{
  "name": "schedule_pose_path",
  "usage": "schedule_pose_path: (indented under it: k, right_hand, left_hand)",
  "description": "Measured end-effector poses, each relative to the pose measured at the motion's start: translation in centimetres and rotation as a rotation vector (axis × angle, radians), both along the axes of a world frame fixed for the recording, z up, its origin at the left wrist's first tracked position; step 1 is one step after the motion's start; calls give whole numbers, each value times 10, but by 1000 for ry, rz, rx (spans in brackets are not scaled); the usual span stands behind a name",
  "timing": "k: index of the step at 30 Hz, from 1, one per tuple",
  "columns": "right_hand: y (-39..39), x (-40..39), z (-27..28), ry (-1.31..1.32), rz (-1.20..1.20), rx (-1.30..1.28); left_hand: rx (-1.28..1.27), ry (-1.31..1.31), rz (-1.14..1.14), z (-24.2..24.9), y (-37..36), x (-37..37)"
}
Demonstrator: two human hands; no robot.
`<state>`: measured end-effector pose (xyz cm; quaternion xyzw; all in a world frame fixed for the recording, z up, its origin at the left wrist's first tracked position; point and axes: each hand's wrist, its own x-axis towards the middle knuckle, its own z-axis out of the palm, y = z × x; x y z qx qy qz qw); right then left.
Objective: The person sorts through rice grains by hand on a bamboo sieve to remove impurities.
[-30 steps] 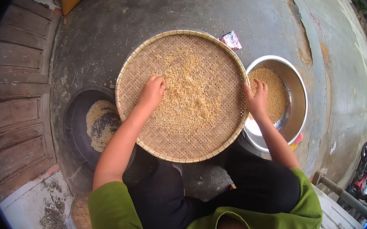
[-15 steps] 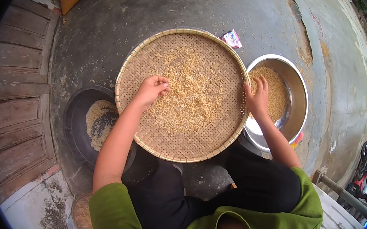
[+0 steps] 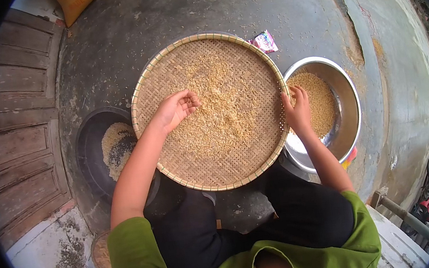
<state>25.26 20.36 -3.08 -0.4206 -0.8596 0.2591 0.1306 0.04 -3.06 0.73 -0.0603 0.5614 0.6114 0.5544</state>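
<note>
Open grey concrete floor (image 3: 191, 11) stretches beyond the far rim of the round, woven tan bamboo tray (image 3: 218, 173), whose sides overlap in view the round silver metal basin (image 3: 348, 122) and round black plastic basin (image 3: 92, 160). Pale golden grain (image 3: 223, 120) covers its middle. The left hand's (image 3: 173, 111) fingers, more unfurled than half a second ago, curl loosely, visibly holding nothing; the right hand (image 3: 299, 112) stays at the rim, fingers parted, grip unclear.

Tan woven tray (image 3: 259, 79); golden grain (image 3: 218, 120); silver basin (image 3: 348, 104); green shirt (image 3: 138, 257).
</note>
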Motion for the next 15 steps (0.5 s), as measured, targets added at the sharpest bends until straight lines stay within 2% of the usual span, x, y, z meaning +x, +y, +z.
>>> schedule_pose_path:
  k: [1, 3, 6, 7, 9, 11, 13, 15]
  right_hand:
    - [-2, -2, 5, 1, -16, -43]
    - [-3, -2, 6, 2, -32, -88]
    - [-2, -1, 2, 23, -17, -57]
    - [-2, -1, 1, 24, -20, -63]
    - [-2, -1, 1, 27, -23, -68]
    - [-1, -1, 0, 32, -19, -88]
    - [0, 0, -2, 39, 3, -86]
    - [6, 2, -8, 47, 28, -82]
  left_hand:
    - [-1, 0, -1, -8, -1, -3]
    - [161, -239, -3, -22, -3, -12]
    - [152, -309, 38, -23, 12, -10]
    - [153, -308, 37, -18, 23, -7]
    - [79, -116, 9, -10, 51, 6]
    - [159, -96, -38, 14, 96, 39]
    - [415, -65, -328, 51, 128, 78]
    - [446, 61, -673, 89, 141, 108]
